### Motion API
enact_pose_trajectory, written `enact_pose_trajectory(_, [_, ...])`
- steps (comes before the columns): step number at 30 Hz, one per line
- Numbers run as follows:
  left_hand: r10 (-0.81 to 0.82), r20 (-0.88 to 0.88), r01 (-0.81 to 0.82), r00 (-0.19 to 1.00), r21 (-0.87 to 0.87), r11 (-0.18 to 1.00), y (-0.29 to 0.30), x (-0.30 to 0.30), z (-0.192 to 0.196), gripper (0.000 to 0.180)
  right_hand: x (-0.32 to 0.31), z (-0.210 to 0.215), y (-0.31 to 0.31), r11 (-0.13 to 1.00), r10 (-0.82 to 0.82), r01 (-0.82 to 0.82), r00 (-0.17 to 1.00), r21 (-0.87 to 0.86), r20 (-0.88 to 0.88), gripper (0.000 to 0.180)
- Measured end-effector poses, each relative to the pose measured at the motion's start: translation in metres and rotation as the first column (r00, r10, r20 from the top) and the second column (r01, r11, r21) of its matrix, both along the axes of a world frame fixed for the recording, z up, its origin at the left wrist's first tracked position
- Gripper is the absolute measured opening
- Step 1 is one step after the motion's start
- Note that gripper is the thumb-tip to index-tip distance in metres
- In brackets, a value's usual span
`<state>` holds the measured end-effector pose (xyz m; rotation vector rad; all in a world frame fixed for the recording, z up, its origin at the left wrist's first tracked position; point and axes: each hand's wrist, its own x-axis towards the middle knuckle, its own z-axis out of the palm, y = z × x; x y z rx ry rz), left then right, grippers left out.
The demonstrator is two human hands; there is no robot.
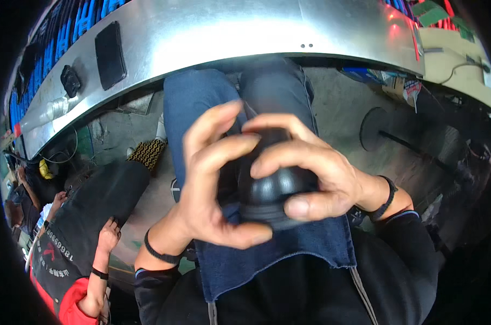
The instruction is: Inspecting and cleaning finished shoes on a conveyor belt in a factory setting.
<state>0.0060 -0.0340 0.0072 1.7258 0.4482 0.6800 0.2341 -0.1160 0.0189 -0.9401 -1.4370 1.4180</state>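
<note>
Over my lap I hold a black, glossy, rounded part (272, 187) with ringed edges; it looks like a rubber boot, but motion blur hides its exact kind. My right hand (321, 173) is closed round its right side, with the thumb on the lower rim and the fingers across the top. My left hand (210, 184) curves about the left side. Its thumb lies at the lower rim and a fingertip meets the top, leaving a gap before the palm. A blue denim apron (278, 265) covers my lap beneath the part.
A shiny metal worktop (218, 32) runs ahead, bearing a dark phone (110, 55) and a small black object (70, 81) at left. A co-worker's arm (102, 260) shows at lower left. On the floor at right is a round disc with a rod (413, 149). A cardboard box (402, 89) stands under the worktop.
</note>
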Motion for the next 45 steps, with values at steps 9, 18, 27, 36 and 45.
enact_pose_trajectory(9, [-0.024,0.171,0.034,0.985,-0.055,0.998,-0.032,0.018,0.072,0.074,-0.041,0.056,-0.032,0.83,-0.401,0.396,0.913,0.394,-0.074,0.056])
enact_pose_trajectory(18, [0.274,0.297,-0.186,0.915,-0.295,0.937,-0.005,0.014,0.105,0.101,-0.055,0.107,0.01,0.81,-0.575,0.554,0.814,0.191,0.077,0.084])
enact_pose_trajectory(27, [0.168,-0.062,-0.178,0.984,-0.253,0.951,-0.056,0.011,-0.007,0.103,-0.01,-0.001,-0.006,0.865,-0.34,0.178,0.896,0.47,0.286,0.103])
enact_pose_trajectory(36, [0.185,0.028,-0.165,0.982,-0.342,0.925,0.009,0.054,-0.04,0.075,0.006,-0.065,0.037,0.895,-0.407,0.394,0.913,0.211,0.021,0.085])
enact_pose_trajectory(45, [0.382,-0.136,-0.403,0.914,-0.196,0.894,0.022,0.07,-0.066,0.066,0.006,-0.103,0.052,0.862,-0.494,0.476,0.866,0.175,0.081,0.064])
